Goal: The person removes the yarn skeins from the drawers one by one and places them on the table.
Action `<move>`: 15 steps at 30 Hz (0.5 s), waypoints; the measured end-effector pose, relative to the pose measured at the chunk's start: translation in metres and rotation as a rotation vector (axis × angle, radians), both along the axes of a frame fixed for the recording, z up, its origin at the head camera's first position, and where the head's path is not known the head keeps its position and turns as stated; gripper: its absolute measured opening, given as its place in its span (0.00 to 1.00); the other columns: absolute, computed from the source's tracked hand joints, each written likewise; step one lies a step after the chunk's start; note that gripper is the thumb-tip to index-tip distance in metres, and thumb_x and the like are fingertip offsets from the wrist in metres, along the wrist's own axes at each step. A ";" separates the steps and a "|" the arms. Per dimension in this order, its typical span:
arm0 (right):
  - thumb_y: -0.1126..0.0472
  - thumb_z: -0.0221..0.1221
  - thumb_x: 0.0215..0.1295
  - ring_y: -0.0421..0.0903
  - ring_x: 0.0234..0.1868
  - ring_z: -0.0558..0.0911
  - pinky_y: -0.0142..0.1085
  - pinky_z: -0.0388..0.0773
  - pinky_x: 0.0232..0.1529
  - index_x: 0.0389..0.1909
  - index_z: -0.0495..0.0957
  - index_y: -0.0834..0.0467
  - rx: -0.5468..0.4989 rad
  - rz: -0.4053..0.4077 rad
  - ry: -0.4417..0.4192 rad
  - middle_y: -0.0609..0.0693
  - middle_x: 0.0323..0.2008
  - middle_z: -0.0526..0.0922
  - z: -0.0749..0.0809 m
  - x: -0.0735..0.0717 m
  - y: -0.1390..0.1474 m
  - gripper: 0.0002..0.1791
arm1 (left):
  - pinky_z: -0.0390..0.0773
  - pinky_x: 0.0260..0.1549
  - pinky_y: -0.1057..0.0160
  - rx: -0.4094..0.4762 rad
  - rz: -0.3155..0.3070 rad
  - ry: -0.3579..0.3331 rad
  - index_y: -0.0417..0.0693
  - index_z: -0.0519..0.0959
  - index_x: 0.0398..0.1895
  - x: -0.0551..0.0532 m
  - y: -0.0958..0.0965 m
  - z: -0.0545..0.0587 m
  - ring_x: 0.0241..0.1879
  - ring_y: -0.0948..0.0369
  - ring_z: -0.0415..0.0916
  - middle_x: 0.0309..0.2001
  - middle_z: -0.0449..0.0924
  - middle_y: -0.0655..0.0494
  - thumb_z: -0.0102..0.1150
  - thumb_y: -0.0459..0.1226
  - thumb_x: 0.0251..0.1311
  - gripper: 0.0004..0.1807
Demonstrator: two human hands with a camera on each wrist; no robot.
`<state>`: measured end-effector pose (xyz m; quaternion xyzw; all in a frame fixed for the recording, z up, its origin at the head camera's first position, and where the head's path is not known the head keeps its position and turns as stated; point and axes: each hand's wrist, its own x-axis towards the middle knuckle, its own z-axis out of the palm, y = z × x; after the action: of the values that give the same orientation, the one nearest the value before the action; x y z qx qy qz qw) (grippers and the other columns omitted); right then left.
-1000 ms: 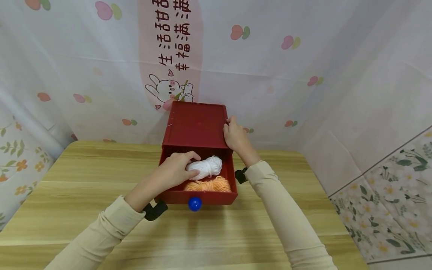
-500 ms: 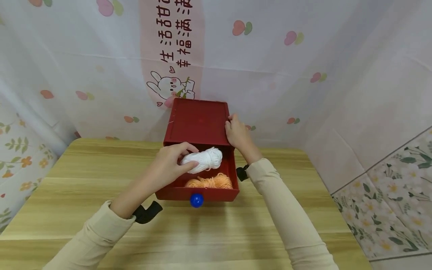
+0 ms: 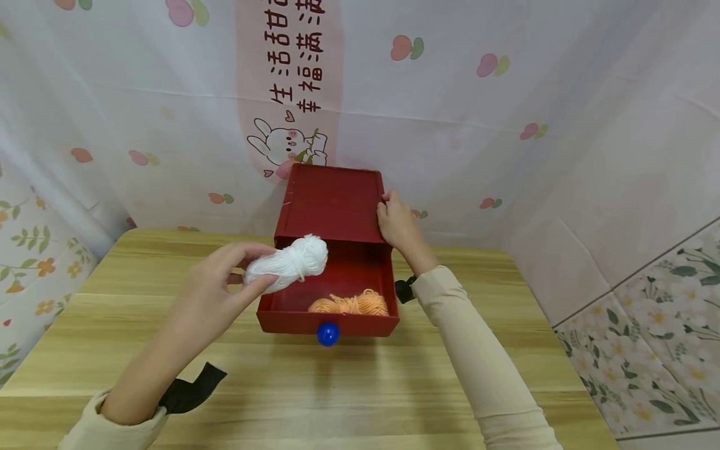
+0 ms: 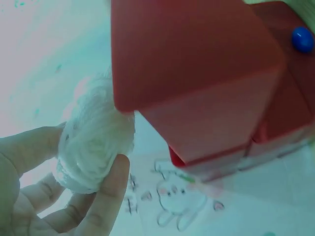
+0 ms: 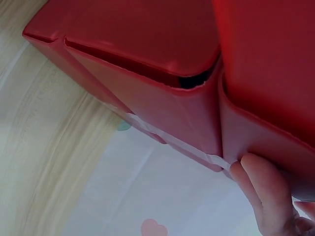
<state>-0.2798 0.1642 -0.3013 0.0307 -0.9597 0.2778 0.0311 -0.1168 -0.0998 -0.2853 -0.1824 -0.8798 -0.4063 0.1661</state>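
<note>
My left hand point(image 3: 225, 284) grips a skein of white yarn point(image 3: 298, 259) between thumb and fingers, above the left side of a pulled-out red drawer point(image 3: 329, 323). In the left wrist view, the fingers wrap one end of the white yarn point(image 4: 93, 132). A skein of orange yarn point(image 3: 351, 304) lies in the drawer near its front wall. At the right edge of the red drawer cabinet point(image 3: 337, 203), my right hand point(image 3: 399, 225) holds its side. The right wrist view shows the fingers point(image 5: 268, 182) against the cabinet's red side.
A blue knob point(image 3: 328, 334) sticks out from the drawer front. Another blue knob point(image 4: 302, 39) shows on a red front in the left wrist view. The cabinet stands on a wooden table point(image 3: 461, 387) against a printed curtain point(image 3: 450, 94).
My left hand has lifted the white yarn from the drawer and carried it up and to the left. The right hand stays at the cabinet's edge; the orange yarn has stayed in the drawer.
</note>
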 end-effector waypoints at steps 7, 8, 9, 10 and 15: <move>0.53 0.35 0.74 0.54 0.36 0.78 0.43 0.73 0.38 0.62 0.57 0.58 -0.011 -0.003 -0.015 0.62 0.40 0.78 0.000 0.001 -0.001 0.21 | 0.71 0.34 0.86 0.081 0.114 0.064 0.42 0.77 0.48 0.016 -0.033 -0.016 0.39 0.79 0.68 0.43 0.77 0.58 0.66 0.28 0.49 0.20; 0.53 0.35 0.74 0.54 0.37 0.78 0.44 0.73 0.39 0.62 0.57 0.58 -0.013 -0.004 -0.014 0.62 0.41 0.78 0.000 0.001 -0.001 0.21 | 0.71 0.34 0.86 0.088 0.134 0.066 0.42 0.77 0.48 0.017 -0.038 -0.018 0.39 0.80 0.68 0.43 0.76 0.62 0.66 0.27 0.49 0.20; 0.53 0.35 0.74 0.54 0.37 0.78 0.44 0.73 0.39 0.62 0.57 0.58 -0.016 -0.004 -0.012 0.62 0.42 0.78 0.000 0.001 -0.001 0.21 | 0.70 0.33 0.86 0.088 0.158 0.065 0.42 0.77 0.48 0.019 -0.043 -0.019 0.39 0.80 0.68 0.42 0.75 0.65 0.66 0.28 0.50 0.20; 0.53 0.35 0.74 0.55 0.38 0.78 0.44 0.73 0.40 0.62 0.58 0.58 -0.017 -0.003 -0.008 0.62 0.43 0.78 0.000 0.001 -0.001 0.21 | 0.70 0.33 0.87 0.084 0.181 0.063 0.41 0.76 0.48 0.019 -0.048 -0.021 0.40 0.81 0.68 0.42 0.74 0.67 0.66 0.28 0.50 0.19; 0.52 0.34 0.74 0.54 0.35 0.77 0.44 0.73 0.38 0.63 0.58 0.58 -0.015 -0.008 -0.006 0.62 0.39 0.78 0.000 0.001 0.000 0.22 | 0.68 0.31 0.88 0.045 0.268 0.034 0.39 0.76 0.45 0.019 -0.065 -0.037 0.38 0.84 0.65 0.42 0.74 0.56 0.66 0.29 0.51 0.17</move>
<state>-0.2791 0.1637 -0.3015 0.0257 -0.9578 0.2847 0.0295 -0.0975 -0.1650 -0.3222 -0.0665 -0.8840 -0.3968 0.2380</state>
